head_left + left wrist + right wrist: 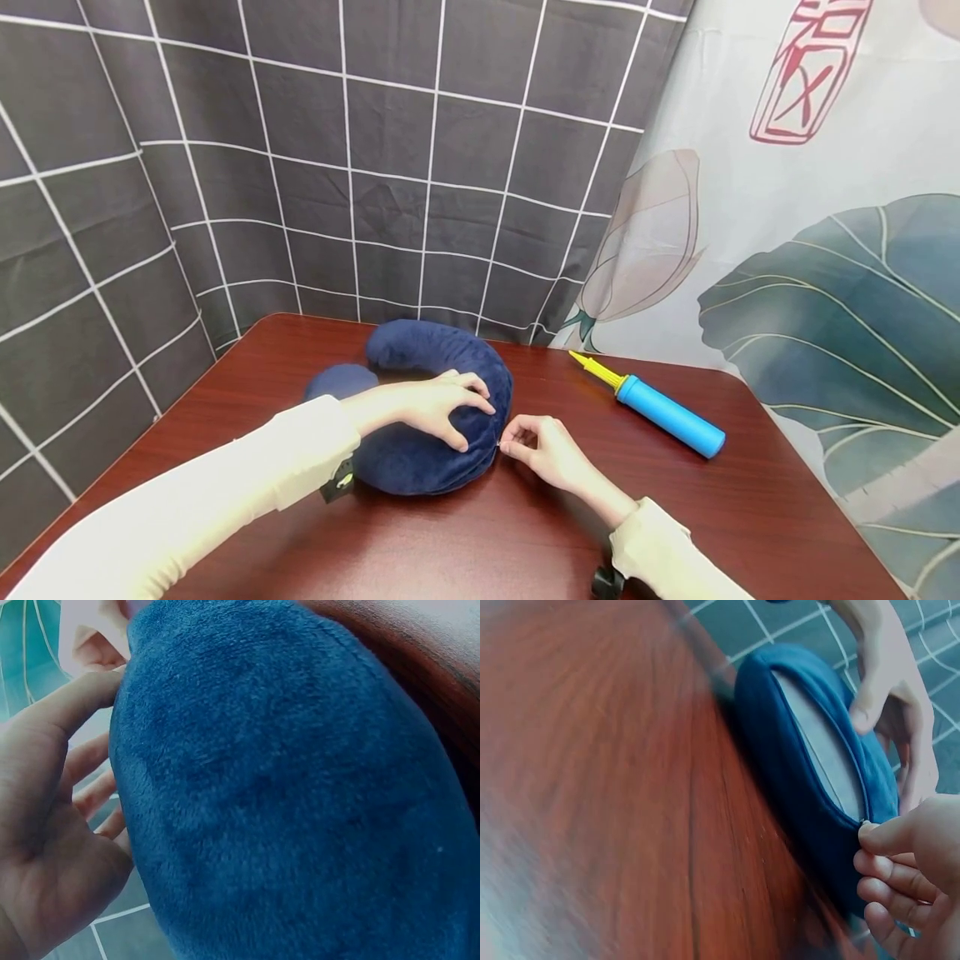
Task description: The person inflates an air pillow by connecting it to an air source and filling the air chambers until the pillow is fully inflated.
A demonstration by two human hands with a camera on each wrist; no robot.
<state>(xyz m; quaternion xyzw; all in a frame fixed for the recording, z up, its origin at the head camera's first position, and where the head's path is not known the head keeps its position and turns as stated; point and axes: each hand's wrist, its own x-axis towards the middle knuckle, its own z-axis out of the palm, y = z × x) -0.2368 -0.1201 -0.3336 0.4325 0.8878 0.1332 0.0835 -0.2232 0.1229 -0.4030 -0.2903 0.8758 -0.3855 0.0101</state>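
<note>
A dark blue, U-shaped plush neck pillow (442, 342) lies on the table. My left hand (442, 408) rests on top of it with the fingers spread. At its right edge, my right hand (547, 454) pinches a small zipper pull (864, 823) between thumb and forefinger. Seen from the right wrist, the zipper gapes along the pillow's side and shows a pale inner layer (821, 742). In the left wrist view, plush fabric (277, 780) fills most of the picture, with the left thumb and fingers against its edge.
A blue hand pump (671, 417) with a yellow nozzle lies to the right of the pillow on the reddish-brown wooden table (750, 492). A dark grid-patterned curtain (390, 200) hangs behind, and a pale cloth (735, 250) with plant drawings hangs at the right.
</note>
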